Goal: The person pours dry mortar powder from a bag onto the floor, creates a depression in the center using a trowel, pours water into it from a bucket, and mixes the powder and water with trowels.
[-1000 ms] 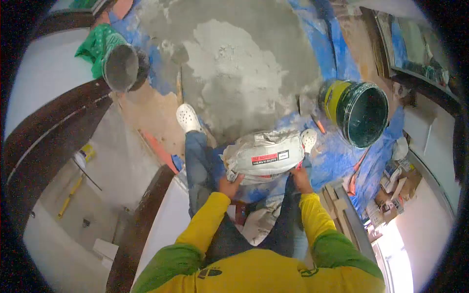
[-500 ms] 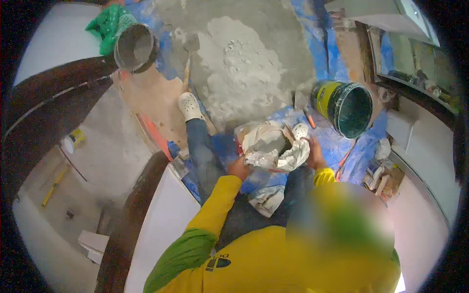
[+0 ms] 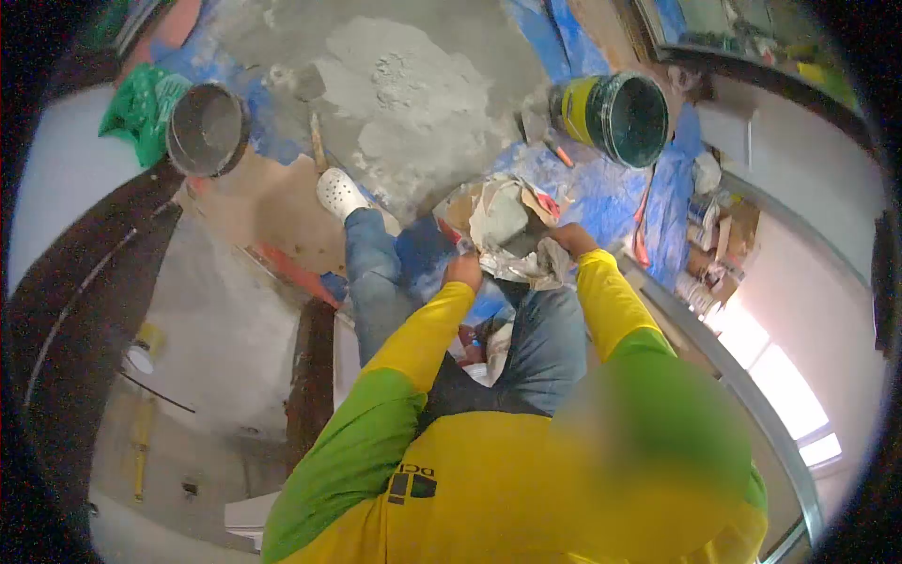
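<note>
An open paper bag (image 3: 501, 222) stands between my legs, its torn mouth tilted up toward me and grey powder showing inside. My left hand (image 3: 462, 270) is closed on the bag's near left edge. On the right edge of the same bag, my right hand (image 3: 571, 239) grips the crumpled paper. Just beyond the bag lies a heap of pale powder (image 3: 404, 94) on a wet grey patch (image 3: 282, 38). A trowel with a wooden handle (image 3: 318, 141) rests on the patch's left side, near my white shoe (image 3: 340, 193).
A black and yellow bucket (image 3: 615, 117) lies tipped at the right, beside an orange-handled tool (image 3: 561, 155) on blue sheeting (image 3: 601, 202). At the left are a grey bucket (image 3: 207, 130) and a green bag (image 3: 147, 113). Cardboard scraps (image 3: 723, 244) lie farther right.
The bag has turned from lying with its printed side up to showing its open mouth. Both hands have shifted their hold along its edges. The whole view has moved too.
</note>
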`<control>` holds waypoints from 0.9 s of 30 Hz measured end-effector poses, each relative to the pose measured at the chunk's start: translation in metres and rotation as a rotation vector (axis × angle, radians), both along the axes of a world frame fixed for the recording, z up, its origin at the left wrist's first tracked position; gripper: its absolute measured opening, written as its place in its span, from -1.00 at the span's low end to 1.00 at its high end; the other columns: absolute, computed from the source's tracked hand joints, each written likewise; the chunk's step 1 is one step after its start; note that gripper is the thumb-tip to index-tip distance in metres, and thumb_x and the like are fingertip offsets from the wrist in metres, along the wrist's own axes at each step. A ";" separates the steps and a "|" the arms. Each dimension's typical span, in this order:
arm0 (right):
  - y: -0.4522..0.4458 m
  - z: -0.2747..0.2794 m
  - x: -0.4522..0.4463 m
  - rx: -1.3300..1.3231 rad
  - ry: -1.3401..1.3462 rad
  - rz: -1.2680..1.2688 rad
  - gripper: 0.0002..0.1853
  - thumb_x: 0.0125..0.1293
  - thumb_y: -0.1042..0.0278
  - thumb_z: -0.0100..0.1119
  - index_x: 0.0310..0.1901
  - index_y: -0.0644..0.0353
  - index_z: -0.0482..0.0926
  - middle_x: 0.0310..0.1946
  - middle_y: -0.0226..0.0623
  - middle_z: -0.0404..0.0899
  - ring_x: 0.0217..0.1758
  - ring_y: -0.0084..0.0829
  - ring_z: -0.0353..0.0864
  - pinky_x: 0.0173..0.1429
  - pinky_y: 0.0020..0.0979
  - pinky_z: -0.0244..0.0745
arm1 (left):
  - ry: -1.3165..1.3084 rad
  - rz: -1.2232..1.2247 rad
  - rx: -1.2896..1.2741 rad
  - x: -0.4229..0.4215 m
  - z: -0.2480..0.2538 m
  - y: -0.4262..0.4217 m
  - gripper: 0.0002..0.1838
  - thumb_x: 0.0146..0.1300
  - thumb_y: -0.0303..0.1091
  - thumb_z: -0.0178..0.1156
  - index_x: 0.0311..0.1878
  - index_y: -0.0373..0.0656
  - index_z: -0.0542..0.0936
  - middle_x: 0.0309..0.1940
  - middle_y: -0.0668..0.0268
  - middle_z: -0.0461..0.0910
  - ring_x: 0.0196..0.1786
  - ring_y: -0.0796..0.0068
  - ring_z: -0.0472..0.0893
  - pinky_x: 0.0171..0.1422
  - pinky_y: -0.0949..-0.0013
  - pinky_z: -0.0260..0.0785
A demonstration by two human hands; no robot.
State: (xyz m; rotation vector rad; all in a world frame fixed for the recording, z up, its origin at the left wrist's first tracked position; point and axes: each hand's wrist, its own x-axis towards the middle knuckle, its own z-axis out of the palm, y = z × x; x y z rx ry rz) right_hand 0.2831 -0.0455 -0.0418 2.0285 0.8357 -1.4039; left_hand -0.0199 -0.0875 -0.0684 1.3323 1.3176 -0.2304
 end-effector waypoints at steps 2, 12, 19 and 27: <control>-0.034 -0.013 0.010 0.171 0.012 0.566 -0.62 0.16 0.05 0.27 -0.30 0.29 0.66 -0.36 -0.03 0.68 -0.28 -0.15 0.71 -0.22 -0.11 0.60 | 0.033 -0.036 0.072 0.002 -0.011 -0.011 -0.75 0.16 -0.34 0.13 -0.09 -0.15 0.61 -0.23 -0.04 0.66 -0.15 -0.10 0.67 0.00 -0.05 0.51; -0.093 0.033 -0.023 0.428 -0.147 -0.022 -0.55 0.29 0.04 -0.06 -0.22 0.33 0.63 -0.18 0.16 0.61 -0.07 0.19 0.57 0.08 0.04 0.46 | 0.070 -0.214 0.013 0.004 0.041 0.009 -0.72 0.19 -0.26 0.12 -0.09 -0.17 0.60 -0.14 -0.04 0.65 -0.02 -0.10 0.61 0.05 0.02 0.45; -0.122 0.040 -0.004 0.381 -0.045 -0.235 -0.55 0.23 0.07 -0.02 -0.16 0.30 0.67 -0.06 0.15 0.60 0.04 0.17 0.59 0.14 0.03 0.48 | 0.053 0.603 -0.586 0.015 0.043 0.050 -0.18 0.09 0.39 0.13 0.20 -0.11 0.51 0.04 0.11 0.57 -0.07 0.13 0.59 -0.12 0.12 0.49; -0.172 0.028 -0.014 0.439 -0.073 -0.380 -0.59 0.18 0.03 0.05 -0.21 0.22 0.68 -0.22 0.13 0.64 -0.19 0.12 0.63 -0.01 -0.01 0.52 | 0.240 -1.317 0.039 0.002 -0.086 0.010 -0.56 0.47 -0.04 -0.23 0.26 0.08 0.45 0.05 -0.01 0.60 0.07 -0.08 0.59 0.19 -0.04 0.40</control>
